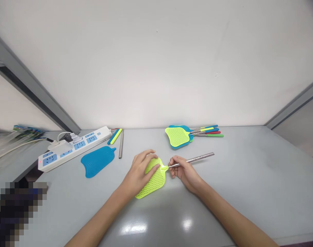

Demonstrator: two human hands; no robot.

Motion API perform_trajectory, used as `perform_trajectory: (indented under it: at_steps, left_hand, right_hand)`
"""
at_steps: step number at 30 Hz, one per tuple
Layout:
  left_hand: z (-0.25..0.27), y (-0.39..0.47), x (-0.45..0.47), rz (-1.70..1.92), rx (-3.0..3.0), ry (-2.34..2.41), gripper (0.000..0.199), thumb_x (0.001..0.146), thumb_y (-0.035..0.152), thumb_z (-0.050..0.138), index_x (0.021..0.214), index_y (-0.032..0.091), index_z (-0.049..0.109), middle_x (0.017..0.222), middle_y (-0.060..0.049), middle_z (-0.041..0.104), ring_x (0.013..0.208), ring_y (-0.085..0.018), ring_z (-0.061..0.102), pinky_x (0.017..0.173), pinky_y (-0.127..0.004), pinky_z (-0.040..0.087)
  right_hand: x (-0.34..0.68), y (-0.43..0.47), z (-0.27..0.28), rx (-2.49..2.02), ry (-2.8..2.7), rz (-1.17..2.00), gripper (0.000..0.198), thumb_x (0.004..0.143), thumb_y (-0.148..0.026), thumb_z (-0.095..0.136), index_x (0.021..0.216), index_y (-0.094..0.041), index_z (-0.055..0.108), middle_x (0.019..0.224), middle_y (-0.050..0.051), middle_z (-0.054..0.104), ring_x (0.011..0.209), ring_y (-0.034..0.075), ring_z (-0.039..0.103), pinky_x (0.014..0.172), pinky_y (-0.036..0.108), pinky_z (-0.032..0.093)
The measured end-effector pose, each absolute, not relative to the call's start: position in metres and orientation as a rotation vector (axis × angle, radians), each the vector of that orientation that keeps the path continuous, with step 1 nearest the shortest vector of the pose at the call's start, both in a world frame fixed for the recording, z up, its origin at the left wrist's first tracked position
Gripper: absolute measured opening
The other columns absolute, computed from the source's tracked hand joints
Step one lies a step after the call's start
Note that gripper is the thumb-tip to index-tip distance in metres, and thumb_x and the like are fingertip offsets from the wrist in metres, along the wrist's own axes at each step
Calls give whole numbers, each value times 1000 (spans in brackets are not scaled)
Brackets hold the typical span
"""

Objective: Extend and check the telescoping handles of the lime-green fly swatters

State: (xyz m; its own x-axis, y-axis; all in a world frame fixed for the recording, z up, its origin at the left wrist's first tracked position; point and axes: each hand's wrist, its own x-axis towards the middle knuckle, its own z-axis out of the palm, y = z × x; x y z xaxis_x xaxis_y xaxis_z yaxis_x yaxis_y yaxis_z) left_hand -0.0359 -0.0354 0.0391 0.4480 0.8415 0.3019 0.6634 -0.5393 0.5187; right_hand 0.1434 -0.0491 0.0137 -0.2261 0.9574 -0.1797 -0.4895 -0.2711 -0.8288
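A yellow-green fly swatter head (156,180) with a perforated face lies tilted in front of me. My left hand (141,170) grips it from above, fingers over its far edge and thumb across its face. Between the thumb and fingers of my right hand (183,171) is a slim metal rod (201,157), pointing to the right. The rod's left end meets the head's narrow neck (165,168); how deep it sits there I cannot tell.
A blue swatter head (98,162) lies left, near a metal tube (121,144) and blue and yellow-green grips (116,136). A white power strip (76,148) with plugs runs behind them. Several complete fly swatters (179,137) are stacked by the back wall.
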Motion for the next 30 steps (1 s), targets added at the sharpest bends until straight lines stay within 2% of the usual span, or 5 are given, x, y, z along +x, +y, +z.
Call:
perform_trajectory:
  at_steps: [5,11,17,21,30]
  left_hand:
    - [32,-26,-40,1033,1792,1579,40,75,40,49,110,23,40,121,-9,42,111,-23,41,90,-42,34]
    - [40,-27,-40,713,970,1078,40,75,44,49,104,16,49,102,-13,60,84,-21,61,70,-31,50]
    - [46,-28,-41,763,811,1033,38,70,37,59,99,13,56,95,-13,64,81,-21,62,67,-26,50]
    - [43,-31,-38,775,809,1032,38,70,37,59,99,13,57,97,-13,64,82,-21,62,66,-26,50]
    - [34,-46,-19,832,767,1164,42,68,43,58,95,11,59,85,-13,67,69,-22,64,58,-28,50]
  right_hand:
    - [153,-43,16,-848,-733,1655,25,74,-38,50,62,-16,53,58,0,49,49,10,43,50,24,35]
    - [154,-44,19,-857,-758,1666,30,73,-45,50,64,-16,54,55,0,49,47,10,43,48,23,33]
    - [162,-39,20,-835,-564,1575,31,75,-41,47,60,-15,54,51,-1,47,43,9,39,43,24,32]
    - [175,-31,20,-601,-257,1558,25,77,-29,45,55,-17,47,56,-1,47,53,10,46,54,26,40]
    - [173,-34,9,-361,-7,1538,37,82,-23,36,49,-18,18,41,-8,19,34,6,21,37,20,28]
